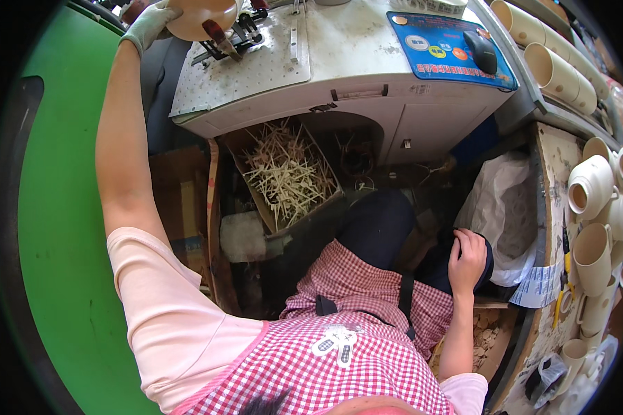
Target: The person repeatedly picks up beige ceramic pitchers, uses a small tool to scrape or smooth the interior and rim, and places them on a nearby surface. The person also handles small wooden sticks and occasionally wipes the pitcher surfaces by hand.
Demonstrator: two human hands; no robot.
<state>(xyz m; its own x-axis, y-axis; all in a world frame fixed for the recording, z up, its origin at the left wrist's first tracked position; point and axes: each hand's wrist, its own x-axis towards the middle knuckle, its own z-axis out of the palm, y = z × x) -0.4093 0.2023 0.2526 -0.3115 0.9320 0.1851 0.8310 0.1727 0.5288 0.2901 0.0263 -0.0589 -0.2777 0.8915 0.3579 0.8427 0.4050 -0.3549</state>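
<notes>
At the upper left my left hand [149,26], in a pale glove, grips a rounded, smooth tan vessel [202,17] by its left side. The top of the vessel is cut off by the picture's edge, so cannot tell if it is a bowl or a mug. Close against it on the white machine bed stands a black metal clamping fixture [239,38], with a dark red part touching or overlapping the vessel. My right hand [468,259] is bare and lies on my knee, fingers stretched out and holding nothing.
The white machine table [353,48] carries a blue mat [429,66] and a black mouse [480,52]. Below stands a cardboard box [336,200] of thin pale sticks. A whitish plastic bag [502,207] sits by my right knee. Cream mugs [592,257] crowd the right-hand shelf; a green surface [62,207] lies left.
</notes>
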